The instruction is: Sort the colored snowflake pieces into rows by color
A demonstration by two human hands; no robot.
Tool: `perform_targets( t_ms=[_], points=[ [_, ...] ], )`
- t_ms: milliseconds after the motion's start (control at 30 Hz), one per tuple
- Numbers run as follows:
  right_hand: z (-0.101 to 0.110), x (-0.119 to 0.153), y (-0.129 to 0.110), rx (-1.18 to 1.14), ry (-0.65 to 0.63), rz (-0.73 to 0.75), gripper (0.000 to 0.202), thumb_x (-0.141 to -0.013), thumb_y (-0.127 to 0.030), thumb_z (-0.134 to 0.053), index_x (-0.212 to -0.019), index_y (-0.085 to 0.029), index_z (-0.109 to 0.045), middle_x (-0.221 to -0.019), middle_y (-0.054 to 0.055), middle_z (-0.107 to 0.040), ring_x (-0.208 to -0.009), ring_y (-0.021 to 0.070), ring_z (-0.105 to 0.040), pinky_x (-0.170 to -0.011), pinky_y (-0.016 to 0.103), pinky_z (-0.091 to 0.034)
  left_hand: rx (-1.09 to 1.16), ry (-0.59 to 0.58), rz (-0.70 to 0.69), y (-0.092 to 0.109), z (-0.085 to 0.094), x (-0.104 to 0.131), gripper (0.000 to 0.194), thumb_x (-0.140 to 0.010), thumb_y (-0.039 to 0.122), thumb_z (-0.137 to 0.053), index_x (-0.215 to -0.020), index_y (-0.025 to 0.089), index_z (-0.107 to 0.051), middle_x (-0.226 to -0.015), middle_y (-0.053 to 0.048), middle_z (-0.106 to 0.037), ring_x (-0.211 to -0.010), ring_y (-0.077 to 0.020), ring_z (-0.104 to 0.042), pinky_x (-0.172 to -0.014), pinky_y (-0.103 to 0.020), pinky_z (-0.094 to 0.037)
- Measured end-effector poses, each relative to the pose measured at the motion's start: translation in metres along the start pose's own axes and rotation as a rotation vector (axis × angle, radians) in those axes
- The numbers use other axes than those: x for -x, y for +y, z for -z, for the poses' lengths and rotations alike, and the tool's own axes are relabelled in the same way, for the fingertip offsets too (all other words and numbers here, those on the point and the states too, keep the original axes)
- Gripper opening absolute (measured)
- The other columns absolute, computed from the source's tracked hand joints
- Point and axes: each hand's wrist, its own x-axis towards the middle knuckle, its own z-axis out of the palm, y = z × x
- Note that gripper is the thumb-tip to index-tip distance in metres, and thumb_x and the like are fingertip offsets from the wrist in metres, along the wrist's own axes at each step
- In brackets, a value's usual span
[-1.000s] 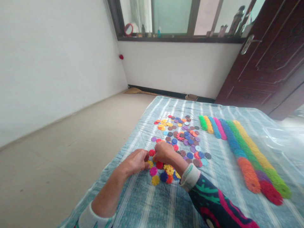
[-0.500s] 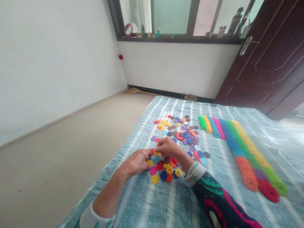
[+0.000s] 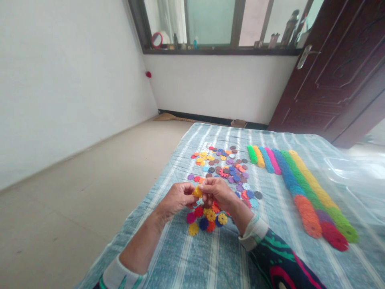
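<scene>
Yellow notched discs (image 3: 197,192) are pinched between my two hands, over the loose pile. My left hand (image 3: 178,197) grips them from the left, fingers closed. From the right, my right hand (image 3: 217,192) holds them between thumb and fingers. Beneath and nearer to me lie loose discs in several colours, among them a yellow one (image 3: 193,229), a magenta one (image 3: 191,217) and a dark blue one (image 3: 203,223). Farther off, more mixed discs (image 3: 233,170) are scattered on the striped cloth (image 3: 168,245).
Rows of overlapping discs sorted by colour lie on the right, including a yellow row (image 3: 313,176) and an orange stretch (image 3: 307,216). A clear plastic container (image 3: 343,170) stands at the far right. Behind are a dark red door (image 3: 333,80) and a window sill (image 3: 222,51).
My hands have come together and risen slightly from the pile, with yellow discs now between both. The view has shifted a little.
</scene>
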Motion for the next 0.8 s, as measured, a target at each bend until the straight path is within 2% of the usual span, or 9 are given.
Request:
perform_targets(
  t_ms=[167, 400, 533, 667, 800],
  points=[
    [0.002, 0.003, -0.005, 0.081, 0.116, 0.104, 0.039, -0.059, -0.047, -0.077, -0.068, -0.017, -0.053, -0.044, -0.004, -0.059, -0.032, 0.0068, -0.047, -0.033, 0.017, -0.032, 0.148, -0.011, 0.009, 0.012, -0.008, 0.0, 0.024, -0.06, 0.018, -0.072, -0.082, 0.012, -0.067, -0.074, -0.003, -0.07, -0.07, -0.0137, -0.064, -0.064, -0.023, -0.05],
    [0.01, 0.014, -0.023, 0.168, 0.206, 0.155, 0.038, -0.061, -0.044, -0.075, -0.082, -0.016, -0.058, -0.044, -0.007, -0.056, -0.035, 0.0078, -0.047, -0.035, 0.018, -0.036, 0.159, -0.082, -0.007, 0.025, -0.012, -0.014, 0.023, -0.069, 0.027, -0.072, -0.086, 0.012, -0.069, -0.079, -0.007, -0.074, -0.075, -0.0156, -0.068, -0.067, -0.024, -0.051],
    [0.023, 0.023, -0.028, 0.226, 0.142, 0.148, 0.03, -0.067, -0.042, -0.071, -0.073, -0.014, -0.061, -0.047, -0.004, -0.058, -0.036, 0.0067, -0.048, -0.036, 0.017, -0.038, 0.133, -0.117, -0.016, 0.026, -0.02, -0.022, 0.02, -0.064, 0.024, -0.075, -0.077, 0.011, -0.067, -0.071, -0.004, -0.071, -0.066, -0.0138, -0.066, -0.061, -0.024, -0.05],
    [0.038, 0.032, -0.032, 0.316, 0.018, 0.102, 0.025, -0.071, -0.039, -0.069, -0.08, -0.016, -0.063, -0.047, -0.005, -0.057, -0.038, 0.0084, -0.051, -0.038, 0.018, -0.04, 0.141, -0.158, -0.021, 0.021, -0.032, -0.028, 0.024, -0.059, 0.023, -0.077, -0.072, 0.013, -0.06, -0.057, 0.002, -0.064, -0.052, -0.0126, -0.06, -0.054, -0.025, -0.047],
    [0.056, 0.037, -0.037, 0.492, -0.036, 0.062, 0.019, -0.076, -0.035, -0.066, -0.083, -0.017, -0.064, -0.049, -0.006, -0.057, -0.038, 0.0071, -0.049, -0.038, 0.017, -0.037, 0.09, -0.165, -0.01, 0.017, -0.046, -0.034, 0.027, -0.057, 0.024, -0.077, -0.075, 0.014, -0.059, -0.059, 0.003, -0.063, -0.051, -0.0104, -0.056, -0.05, -0.022, -0.041]
  ],
)
